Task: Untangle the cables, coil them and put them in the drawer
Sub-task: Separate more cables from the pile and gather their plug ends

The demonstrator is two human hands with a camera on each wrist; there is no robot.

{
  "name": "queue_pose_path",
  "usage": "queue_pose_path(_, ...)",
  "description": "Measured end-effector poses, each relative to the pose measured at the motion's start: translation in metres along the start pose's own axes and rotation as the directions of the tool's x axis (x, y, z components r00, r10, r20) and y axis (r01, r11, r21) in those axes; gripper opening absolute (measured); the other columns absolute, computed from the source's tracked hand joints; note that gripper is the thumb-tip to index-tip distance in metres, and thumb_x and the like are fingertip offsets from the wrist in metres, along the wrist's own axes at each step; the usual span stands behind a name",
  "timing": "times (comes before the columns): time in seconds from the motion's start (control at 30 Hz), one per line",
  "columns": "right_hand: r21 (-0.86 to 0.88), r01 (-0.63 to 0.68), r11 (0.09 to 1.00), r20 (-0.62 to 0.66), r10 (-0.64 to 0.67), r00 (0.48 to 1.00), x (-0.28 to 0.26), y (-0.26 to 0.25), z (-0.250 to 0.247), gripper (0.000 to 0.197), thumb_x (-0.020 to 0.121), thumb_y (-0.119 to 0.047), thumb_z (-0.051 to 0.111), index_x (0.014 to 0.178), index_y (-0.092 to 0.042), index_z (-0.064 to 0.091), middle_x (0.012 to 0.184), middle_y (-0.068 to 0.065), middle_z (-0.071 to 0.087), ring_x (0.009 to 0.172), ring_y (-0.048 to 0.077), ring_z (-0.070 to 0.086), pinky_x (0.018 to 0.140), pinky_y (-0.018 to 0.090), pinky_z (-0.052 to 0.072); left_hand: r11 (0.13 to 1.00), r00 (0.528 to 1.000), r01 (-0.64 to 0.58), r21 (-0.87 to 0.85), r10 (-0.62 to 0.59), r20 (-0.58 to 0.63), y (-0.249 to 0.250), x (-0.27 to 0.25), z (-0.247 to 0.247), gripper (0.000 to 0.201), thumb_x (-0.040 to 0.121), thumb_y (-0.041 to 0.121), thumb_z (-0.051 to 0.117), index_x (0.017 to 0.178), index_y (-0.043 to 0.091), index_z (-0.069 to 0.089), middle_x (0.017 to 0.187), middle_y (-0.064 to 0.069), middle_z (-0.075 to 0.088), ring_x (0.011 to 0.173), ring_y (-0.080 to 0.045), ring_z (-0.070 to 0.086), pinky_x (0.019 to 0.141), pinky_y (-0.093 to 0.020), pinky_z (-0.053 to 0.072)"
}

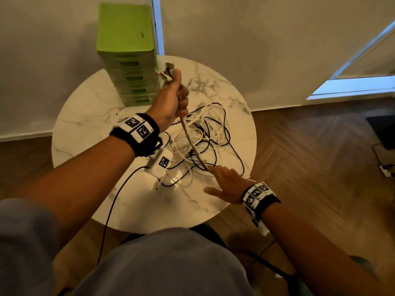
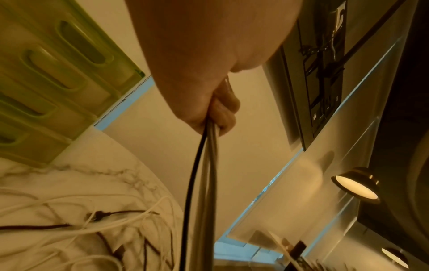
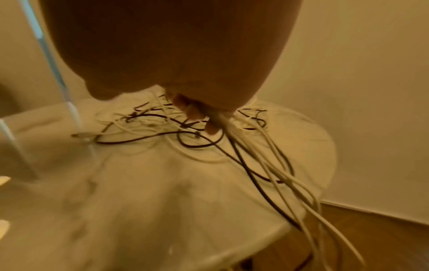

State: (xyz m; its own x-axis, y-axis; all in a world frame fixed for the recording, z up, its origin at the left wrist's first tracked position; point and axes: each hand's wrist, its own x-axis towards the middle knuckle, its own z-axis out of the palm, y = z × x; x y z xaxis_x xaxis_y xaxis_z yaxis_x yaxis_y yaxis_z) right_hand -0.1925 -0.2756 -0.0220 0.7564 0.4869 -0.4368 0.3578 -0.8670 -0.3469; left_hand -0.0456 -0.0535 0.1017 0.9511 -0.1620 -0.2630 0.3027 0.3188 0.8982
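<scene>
The person's left hand (image 1: 171, 103) is raised above the table, fingers curled tight round a beige cable (image 1: 190, 139), whose plug end (image 1: 168, 70) sticks out above the fist. In the left wrist view a thin black cable (image 2: 192, 183) runs down out of the same fist beside it. The beige cable slants down taut to the right hand (image 1: 226, 184), which is low over the table; its fingertips (image 3: 212, 128) close on the cable, while the thumb juts out sideways. Under both hands a tangle of white and black cables (image 1: 213, 133) lies on the round marble table (image 1: 85, 124). A green drawer unit (image 1: 128, 60), drawers closed, stands at the table's far edge, near the raised left hand.
</scene>
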Motion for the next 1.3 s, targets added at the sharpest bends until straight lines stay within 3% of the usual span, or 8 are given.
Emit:
queue_pose_path(0.13, 0.324, 0.011, 0.946, 0.164, -0.068, 0.984, 0.013, -0.005, -0.019, 0.047, 0.106, -0.05, 0.027, 0.123, -0.028, 0.065, 0.109, 0.0, 0.06, 0.099, 0.017, 0.053, 0.099, 0.036, 0.041, 0.986, 0.995, 0.058, 0.155, -0.07, 0.073, -0.016, -0.011, -0.016, 0.04, 0.108, 0.049, 0.037, 0.074, 0.029, 0.031, 0.063, 0.009, 0.027, 0.05, -0.009, 0.02, 0.048, -0.023, 0.018)
queue_pose_path(0.23, 0.408, -0.101, 0.907, 0.139, 0.048, 0.989, 0.034, 0.002, -0.042, 0.042, 0.108, -0.038, 0.033, 0.086, -0.025, 0.067, 0.095, 0.002, 0.065, 0.089, 0.019, 0.057, 0.086, 0.033, 0.043, 0.987, 0.992, 0.081, 0.141, -0.093, 0.081, -0.019, -0.02, -0.026, 0.037, 0.107, 0.047, 0.04, 0.077, 0.029, 0.032, 0.062, 0.009, 0.027, 0.049, -0.008, 0.019, 0.049, -0.023, 0.015)
queue_pose_path(0.5, 0.114, -0.216, 0.97, 0.085, 0.207, 0.975, 0.118, 0.017, -0.016, 0.032, 0.095, -0.029, 0.061, 0.12, -0.009, 0.058, 0.127, 0.018, 0.056, 0.117, 0.034, 0.054, 0.093, 0.034, 0.043, 0.98, 0.995, 0.103, 0.169, -0.099, -0.027, -0.027, -0.042, -0.041, 0.043, 0.107, 0.045, 0.044, 0.07, 0.027, 0.032, 0.064, 0.005, 0.022, 0.046, -0.009, 0.021, 0.045, -0.021, 0.022)
queue_pose_path(0.67, 0.01, -0.149, 0.989, 0.128, 0.146, 0.981, 0.135, 0.026, -0.006, 0.029, 0.093, -0.03, 0.064, 0.111, -0.007, 0.059, 0.121, 0.021, 0.056, 0.112, 0.036, 0.054, 0.086, 0.034, 0.041, 0.976, 0.992, 0.099, 0.192, -0.082, -0.093, -0.033, -0.053, -0.051, 0.045, 0.108, 0.043, 0.042, 0.068, 0.026, 0.029, 0.065, 0.001, 0.019, 0.045, -0.01, 0.021, 0.044, -0.021, 0.023)
queue_pose_path(0.87, 0.395, -0.035, 0.918, -0.169, 0.111, 0.979, 0.14, 0.027, -0.083, 0.018, 0.094, -0.028, 0.063, 0.095, -0.014, 0.051, 0.093, 0.012, 0.063, 0.084, 0.027, 0.058, 0.067, 0.034, 0.037, 0.975, 0.988, 0.094, 0.204, -0.065, -0.142, -0.035, -0.054, -0.057, 0.047, 0.107, 0.046, 0.044, 0.067, 0.025, 0.032, 0.062, 0.004, 0.023, 0.046, -0.01, 0.023, 0.045, -0.022, 0.023)
queue_pose_path(0.93, 0.566, 0.067, 0.821, -0.275, 0.112, 0.955, 0.139, 0.017, -0.123, 0.018, 0.092, -0.039, 0.06, 0.093, -0.027, 0.048, 0.095, 0.013, 0.068, 0.084, 0.028, 0.067, 0.074, 0.044, 0.051, 0.976, 0.989, 0.083, 0.202, -0.055, -0.139, -0.035, -0.053, -0.057, 0.047, 0.106, 0.046, 0.044, 0.067, 0.025, 0.031, 0.063, 0.002, 0.02, 0.047, -0.011, 0.021, 0.046, -0.023, 0.022)
queue_pose_path(1.07, 0.746, 0.316, 0.586, -0.463, 0.117, 0.879, 0.126, -0.013, -0.192, 0.011, 0.103, -0.018, 0.051, 0.099, -0.02, 0.041, 0.09, 0.01, 0.069, 0.082, 0.025, 0.07, 0.08, 0.044, 0.057, 0.974, 0.99, 0.039, 0.221, -0.008, -0.139, -0.031, -0.051, -0.049, 0.043, 0.106, 0.045, 0.046, 0.071, 0.026, 0.031, 0.073, -0.006, 0.014, 0.051, -0.013, 0.018, 0.049, -0.024, 0.02)
queue_pose_path(1.3, 0.787, 0.391, 0.478, -0.384, -0.116, 0.916, 0.102, -0.06, -0.191, 0.015, 0.101, -0.012, 0.057, 0.109, -0.006, 0.047, 0.078, 0.021, 0.057, 0.069, 0.029, 0.061, 0.063, 0.033, 0.057, 0.985, 0.987, -0.059, 0.161, 0.081, -0.137, -0.017, -0.047, -0.041, 0.027, 0.107, 0.039, 0.047, 0.098, 0.014, 0.051, 0.073, -0.003, 0.014, 0.05, -0.011, 0.019, 0.05, -0.025, 0.02)
